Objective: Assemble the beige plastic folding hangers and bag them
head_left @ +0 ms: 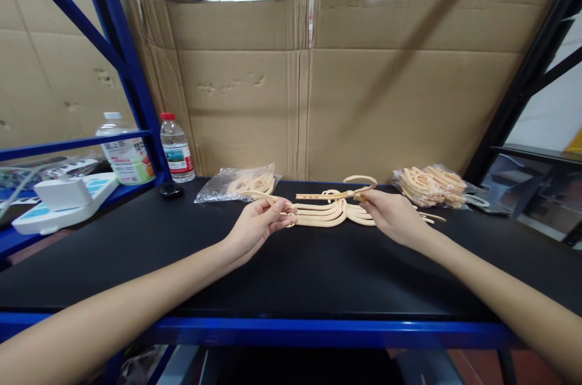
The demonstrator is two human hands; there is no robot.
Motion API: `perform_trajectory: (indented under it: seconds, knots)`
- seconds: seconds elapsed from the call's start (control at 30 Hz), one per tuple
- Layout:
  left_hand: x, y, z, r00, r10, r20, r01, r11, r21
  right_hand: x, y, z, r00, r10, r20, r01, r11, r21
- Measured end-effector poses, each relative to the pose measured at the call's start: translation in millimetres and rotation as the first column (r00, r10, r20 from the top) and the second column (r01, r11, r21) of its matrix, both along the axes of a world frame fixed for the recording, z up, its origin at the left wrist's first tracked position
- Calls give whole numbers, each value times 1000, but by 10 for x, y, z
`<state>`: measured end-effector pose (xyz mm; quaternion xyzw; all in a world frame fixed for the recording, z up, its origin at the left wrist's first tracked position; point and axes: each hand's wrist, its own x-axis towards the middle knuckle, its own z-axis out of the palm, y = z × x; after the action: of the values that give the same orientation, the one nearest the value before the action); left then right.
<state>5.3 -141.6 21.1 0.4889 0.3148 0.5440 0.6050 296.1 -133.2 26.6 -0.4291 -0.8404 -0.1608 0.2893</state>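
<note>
My left hand (261,223) pinches a beige, slightly curved hanger arm (257,195) between thumb and fingers. In my right hand (393,213) is a beige hanger piece with a round hook (373,181) and a straight slotted arm (313,196) pointing left; the grip covers part of it. The two pieces are apart, both held over the table. Beneath and between my hands lies a row of beige hangers (325,216), set close together with their arms spread to both sides. My right hand hides some of their right-hand arms.
A clear bag of beige hooks (254,184) lies back left, and another bag of beige arms (430,186) back right. Cardboard sheets (245,88) wall the black table (291,276). At left are a water bottle (176,148), a larger bottle (125,151) and a power strip (68,200).
</note>
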Motion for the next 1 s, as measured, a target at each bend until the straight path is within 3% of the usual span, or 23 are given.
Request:
perform_trajectory:
  seconds: [0.13, 0.33, 0.5, 0.77, 1.0]
  knots:
    - [-2, 6, -26, 1000, -7, -9, 7, 999, 40, 23, -81, 51, 997, 52, -53, -60, 987, -146]
    - [-9, 15, -16, 999, -47, -1, 47, 998, 37, 25, -106, 45, 979, 135, -151, -158, 976, -148]
    - [-14, 11, 11, 995, -87, 39, 87, 996, 12, 12, -128, 39, 969, 175, -174, -193, 977, -91]
    - [-17, -45, 79, 987, -135, 86, 143, 985, -93, 2, -127, 10, 971, 213, -111, -198, 971, 132]
    - [-10, -75, 75, 976, -201, 79, 208, 973, -95, -28, -157, 8, 973, 212, -94, -194, 966, 170]
